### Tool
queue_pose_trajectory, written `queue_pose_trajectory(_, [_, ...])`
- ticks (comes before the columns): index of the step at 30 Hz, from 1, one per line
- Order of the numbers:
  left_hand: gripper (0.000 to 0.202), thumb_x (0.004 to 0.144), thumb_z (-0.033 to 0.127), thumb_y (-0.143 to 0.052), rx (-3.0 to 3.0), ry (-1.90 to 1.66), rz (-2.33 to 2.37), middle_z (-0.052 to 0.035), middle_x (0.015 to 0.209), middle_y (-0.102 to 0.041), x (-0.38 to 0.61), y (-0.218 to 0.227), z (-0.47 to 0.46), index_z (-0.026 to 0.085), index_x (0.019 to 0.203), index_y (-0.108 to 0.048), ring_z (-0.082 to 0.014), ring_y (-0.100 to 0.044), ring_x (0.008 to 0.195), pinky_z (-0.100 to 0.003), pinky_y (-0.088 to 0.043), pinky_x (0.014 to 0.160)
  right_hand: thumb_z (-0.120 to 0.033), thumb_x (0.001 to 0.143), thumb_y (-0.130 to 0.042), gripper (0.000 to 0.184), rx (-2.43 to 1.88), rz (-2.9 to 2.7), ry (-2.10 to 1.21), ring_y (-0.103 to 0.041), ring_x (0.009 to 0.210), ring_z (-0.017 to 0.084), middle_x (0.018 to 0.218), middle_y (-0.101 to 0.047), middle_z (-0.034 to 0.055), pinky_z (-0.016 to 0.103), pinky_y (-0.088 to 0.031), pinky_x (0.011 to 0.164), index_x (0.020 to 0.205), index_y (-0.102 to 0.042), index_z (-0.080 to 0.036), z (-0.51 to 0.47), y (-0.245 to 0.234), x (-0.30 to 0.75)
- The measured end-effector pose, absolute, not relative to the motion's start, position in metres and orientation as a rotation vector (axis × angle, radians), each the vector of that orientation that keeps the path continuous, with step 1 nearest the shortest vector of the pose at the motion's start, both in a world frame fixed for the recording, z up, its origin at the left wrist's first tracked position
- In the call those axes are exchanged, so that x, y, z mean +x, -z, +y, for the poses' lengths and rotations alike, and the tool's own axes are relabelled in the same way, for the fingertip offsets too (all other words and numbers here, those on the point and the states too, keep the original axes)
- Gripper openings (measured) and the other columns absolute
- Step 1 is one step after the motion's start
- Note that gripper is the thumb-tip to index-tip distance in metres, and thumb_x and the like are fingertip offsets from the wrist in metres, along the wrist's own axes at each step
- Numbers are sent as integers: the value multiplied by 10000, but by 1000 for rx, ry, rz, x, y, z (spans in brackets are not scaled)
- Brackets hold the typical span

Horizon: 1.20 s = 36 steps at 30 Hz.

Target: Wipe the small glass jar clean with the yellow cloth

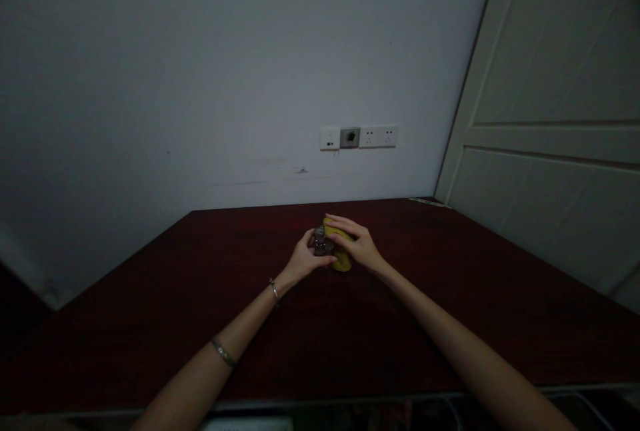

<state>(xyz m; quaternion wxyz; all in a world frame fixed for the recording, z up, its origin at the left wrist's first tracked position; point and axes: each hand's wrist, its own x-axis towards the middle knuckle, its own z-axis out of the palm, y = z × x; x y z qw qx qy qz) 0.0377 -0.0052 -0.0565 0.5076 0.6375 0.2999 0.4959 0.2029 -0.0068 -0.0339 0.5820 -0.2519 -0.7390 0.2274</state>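
Just beyond the middle of the table, my left hand [303, 258] is closed around a small see-through glass object [323, 244] with a shiny, faceted-looking surface; its exact kind is too dim to tell. From the other side, my right hand [359, 243] grips a yellow cloth [342, 260] and presses it against the object's right side. The cloth hangs down below the right fingers towards the tabletop. Part of the glass object is hidden by the cloth and my left fingers.
The dark red table [320, 338] reaches back to a pale wall [240, 71]. On the wall are sockets [379, 136] and a grey switch plate [349, 138]. A white panelled door [550, 171] stands along the right. Dim items show below the table's front edge.
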Motion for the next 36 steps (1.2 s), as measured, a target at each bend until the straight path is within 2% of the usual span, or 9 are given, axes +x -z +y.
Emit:
queue_pose_trajectory(5, [777,479,204,-834,1604,-1220,711,-107,1173,-567,39,54,-8,152,1151,-449,-237,-568,1062,-371,-451,943,-402,781,-605,305,-672,-1624,-598,-565,1121,227,1167,-637,59,435,-393,1019,1039,-675,-256,-1,37,201])
queue_pose_trajectory(13, [734,510,193,-819,1566,-1277,713,-117,1145,-577,39,61,-1,137,1137,-443,-220,-580,1034,-366,-449,941,-328,764,-645,254,-607,-1768,-486,-547,1144,231,1250,-580,36,438,-400,1010,1013,-683,-295,-8,40,199])
queue_pose_trajectory(23, [729,511,203,-816,1584,-1256,731,-117,1179,-569,38,60,-4,143,1141,-454,-233,-565,1073,-360,-453,943,-413,723,-663,328,-673,-1555,-732,-562,1129,241,1183,-627,66,445,-406,1005,1006,-690,-249,-1,42,196])
queue_pose_trajectory(32, [731,518,221,-810,1606,-1317,750,-115,1153,-582,38,58,-5,141,1150,-450,-217,-579,1045,-333,-454,932,-312,743,-669,249,-571,-1758,-523,-540,1154,238,1256,-575,24,454,-397,1014,991,-689,-304,-14,37,196])
queue_pose_trajectory(36, [769,524,217,-807,1621,-1285,717,-118,1196,-557,37,59,-6,152,1185,-420,-224,-565,1070,-345,-451,940,-318,740,-671,253,-596,-1656,-609,-561,1131,233,1227,-598,36,446,-403,1012,991,-690,-291,-8,39,196])
